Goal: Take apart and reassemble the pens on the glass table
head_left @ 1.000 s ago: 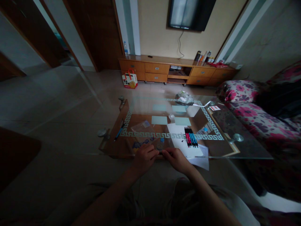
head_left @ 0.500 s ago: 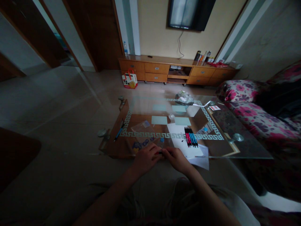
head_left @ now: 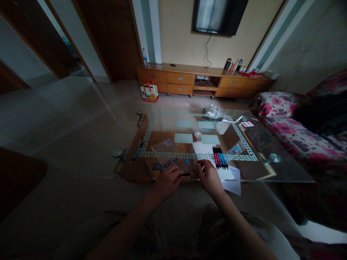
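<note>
My left hand (head_left: 168, 180) is closed round a slim dark pen (head_left: 186, 174), whose thin end points right past my fingertips. To its right, my right hand (head_left: 208, 177) hangs over the edge of a white sheet of paper (head_left: 202, 147). Its thumb and fingers are pinched together; whatever they may hold is too small or hidden to make out. On the paper, just beyond that hand, lies a row of several red, blue and black pens (head_left: 220, 157). Another blue and black pen (head_left: 137, 151) lies at the left of the glass table (head_left: 162, 119).
A clear plastic sleeve (head_left: 164, 145) lies on the glass left of the paper. A plastic bag of things (head_left: 212, 112) sits at the far side, near a red and white card (head_left: 247, 124). Metal table fittings (head_left: 273, 158) stand at the corners. A flowered sofa (head_left: 300, 137) borders the right.
My right hand has come away from the pen and moved right and up over the paper's edge. The pen's thin end now shows. A small black piece on the paper is no longer visible.
</note>
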A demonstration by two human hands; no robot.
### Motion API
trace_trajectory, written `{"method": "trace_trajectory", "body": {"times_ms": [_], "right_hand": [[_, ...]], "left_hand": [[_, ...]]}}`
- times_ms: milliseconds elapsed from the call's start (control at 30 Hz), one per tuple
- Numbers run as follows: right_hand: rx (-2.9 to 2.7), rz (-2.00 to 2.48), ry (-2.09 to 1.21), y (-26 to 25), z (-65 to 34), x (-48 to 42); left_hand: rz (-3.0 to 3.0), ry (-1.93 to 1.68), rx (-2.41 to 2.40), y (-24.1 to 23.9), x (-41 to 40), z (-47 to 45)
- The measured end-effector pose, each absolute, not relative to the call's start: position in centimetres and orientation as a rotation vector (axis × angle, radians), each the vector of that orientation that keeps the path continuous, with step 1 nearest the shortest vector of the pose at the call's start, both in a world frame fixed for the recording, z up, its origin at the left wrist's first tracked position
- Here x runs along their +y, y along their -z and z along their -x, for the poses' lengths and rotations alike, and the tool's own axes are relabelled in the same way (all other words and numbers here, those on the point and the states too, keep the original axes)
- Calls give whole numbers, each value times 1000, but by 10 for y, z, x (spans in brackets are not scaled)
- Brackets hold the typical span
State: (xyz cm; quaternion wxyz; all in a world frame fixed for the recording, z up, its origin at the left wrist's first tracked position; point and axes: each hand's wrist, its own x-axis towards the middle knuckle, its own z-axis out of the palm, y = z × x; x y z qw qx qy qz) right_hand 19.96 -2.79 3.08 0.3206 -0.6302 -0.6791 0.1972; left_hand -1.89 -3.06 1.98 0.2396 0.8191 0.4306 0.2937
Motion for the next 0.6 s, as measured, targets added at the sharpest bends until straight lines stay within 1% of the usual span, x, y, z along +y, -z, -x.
{"method": "trace_trajectory", "body": {"times_ms": [100, 167, 333, 600], "right_hand": [[-1807, 1815, -222, -23, -205, -28], [-1819, 1958, -113, -19, -205, -30], [-1850, 2249, -104, -20, -201, -37], [-1890, 2344, -125, -21, -202, -35]], "left_hand": [[-2225, -803, 1173, -19, -31, 19], [-2215, -811, 1174, -17, -31, 19], [-2197, -822, 1188, -15, -31, 18], [-2188, -817, 1186, -19, -32, 18]]}}
